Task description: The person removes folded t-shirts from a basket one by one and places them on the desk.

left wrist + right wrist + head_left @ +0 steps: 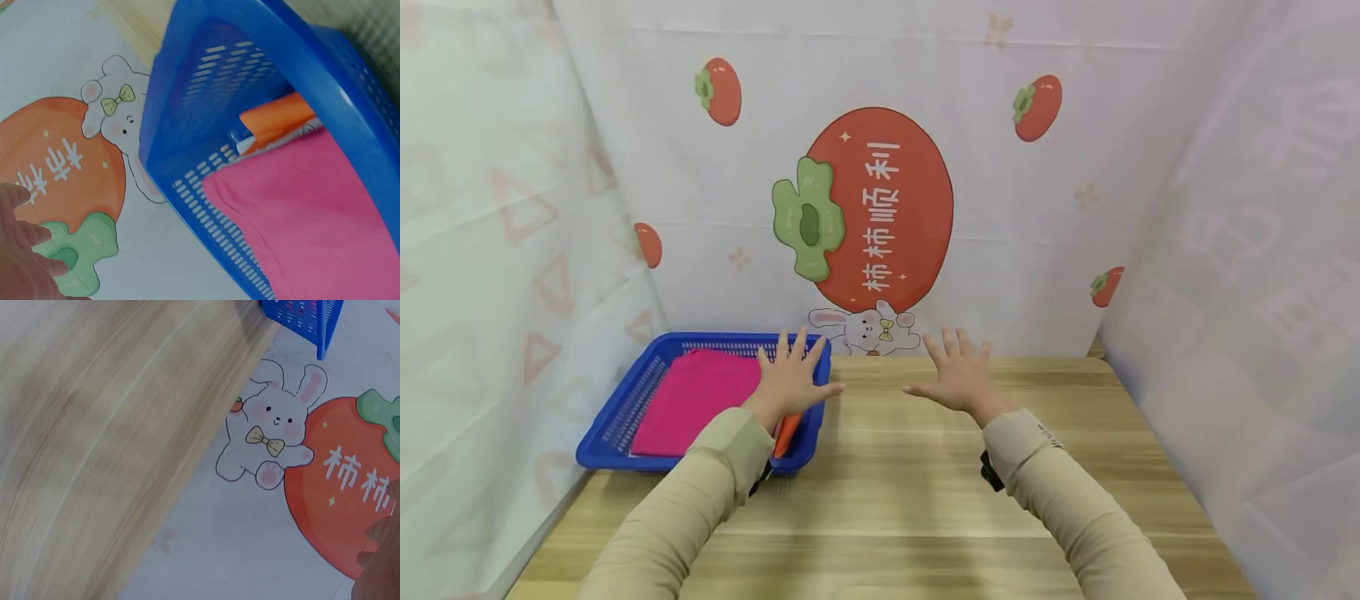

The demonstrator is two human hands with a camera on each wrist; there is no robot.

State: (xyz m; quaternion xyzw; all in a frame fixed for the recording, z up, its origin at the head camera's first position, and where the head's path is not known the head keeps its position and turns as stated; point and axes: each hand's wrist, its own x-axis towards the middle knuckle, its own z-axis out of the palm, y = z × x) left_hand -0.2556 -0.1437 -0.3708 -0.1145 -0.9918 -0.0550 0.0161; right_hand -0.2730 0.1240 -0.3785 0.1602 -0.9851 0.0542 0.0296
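Fingers spread, my left hand (786,379) is held over the right side of a blue plastic basket (597,450) in the head view. A folded pink cloth (700,400) lies in the basket, with an orange item (278,122) beside it, partly hidden by my wrist in the head view and by the cloth in the left wrist view. My right hand (958,379) is raised over the back of the wooden table, its fingers spread too. Neither hand holds anything. Fingertips of each hand show at the edge of its own wrist view.
The wooden table (880,517) runs back to a white printed curtain (1037,208) with a large persimmon and a rabbit. White cloth walls (1247,275) stand on the left and right sides. The basket sits at the table's back left corner.
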